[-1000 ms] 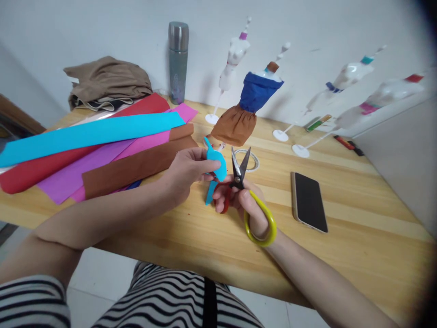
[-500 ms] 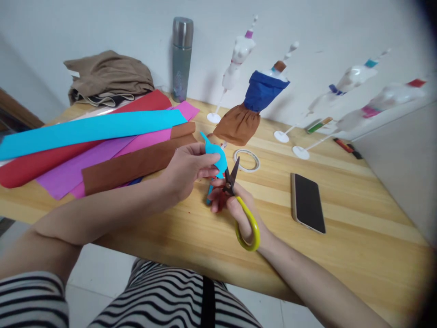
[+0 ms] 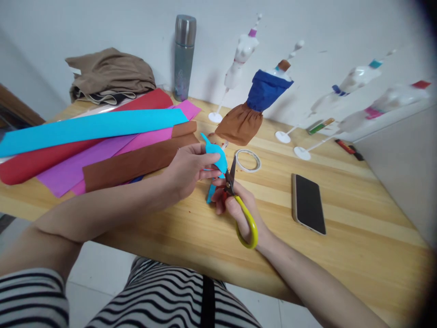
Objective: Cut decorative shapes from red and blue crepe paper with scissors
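Between the thumb and fingers of my left hand (image 3: 191, 171) is a small bright blue paper piece (image 3: 215, 152) with a curved outline and a thin tail at its upper left. My right hand (image 3: 239, 207) is closed around scissors (image 3: 251, 228) with yellow handles. Their dark blades are parted, and the near blade meets the lower right edge of the blue piece. Another bit of blue (image 3: 210, 195) shows under my hands, partly hidden by the fingers. A roll of white tape (image 3: 248, 160) lies just beyond the blades.
Several coloured sheets (image 3: 92, 130) lie at the left, before a folded brown cloth (image 3: 112, 73). A flask (image 3: 185, 59) stands by the wall. Several white mannequins line the back, one wearing a blue and brown dress (image 3: 268, 91). A phone (image 3: 309, 205) rests at the right.
The scissor blades have closed slightly at the edge of the blue piece. More of the blue bit below shows now. The whole view has shifted a little.
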The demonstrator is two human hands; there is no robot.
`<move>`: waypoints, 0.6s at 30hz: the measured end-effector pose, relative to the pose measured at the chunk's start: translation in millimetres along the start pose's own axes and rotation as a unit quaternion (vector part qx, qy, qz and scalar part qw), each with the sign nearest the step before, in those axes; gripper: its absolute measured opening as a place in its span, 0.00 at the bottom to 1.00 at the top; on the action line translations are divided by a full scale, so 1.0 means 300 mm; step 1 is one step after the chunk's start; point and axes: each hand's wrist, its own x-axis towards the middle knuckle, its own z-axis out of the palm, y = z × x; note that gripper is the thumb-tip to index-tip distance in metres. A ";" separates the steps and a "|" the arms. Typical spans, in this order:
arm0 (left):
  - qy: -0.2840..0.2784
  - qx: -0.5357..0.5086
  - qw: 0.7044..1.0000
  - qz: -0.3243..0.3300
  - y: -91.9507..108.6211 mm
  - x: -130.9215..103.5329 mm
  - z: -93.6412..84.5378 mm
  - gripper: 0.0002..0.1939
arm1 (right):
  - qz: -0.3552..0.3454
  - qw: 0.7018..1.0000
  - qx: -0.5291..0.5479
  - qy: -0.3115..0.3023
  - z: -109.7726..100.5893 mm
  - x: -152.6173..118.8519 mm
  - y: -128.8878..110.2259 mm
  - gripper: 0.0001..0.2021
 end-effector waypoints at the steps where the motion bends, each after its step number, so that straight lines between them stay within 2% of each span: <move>1: 0.000 0.000 1.000 -0.001 -0.001 0.000 0.000 0.05 | 0.002 1.000 -0.008 0.004 -0.001 0.000 0.001 0.27; 6: 0.006 -0.003 1.000 -0.006 -0.006 0.001 0.007 0.03 | -0.001 1.000 -0.026 0.011 -0.003 0.002 0.007 0.27; 11: 0.017 -0.006 1.000 -0.009 -0.007 -0.004 0.019 0.06 | 0.004 0.999 -0.042 0.015 -0.002 0.005 0.006 0.28; 18: 0.002 -0.011 1.000 -0.002 -0.017 -0.001 0.011 0.04 | 0.002 0.998 -0.055 0.017 -0.001 0.004 0.005 0.25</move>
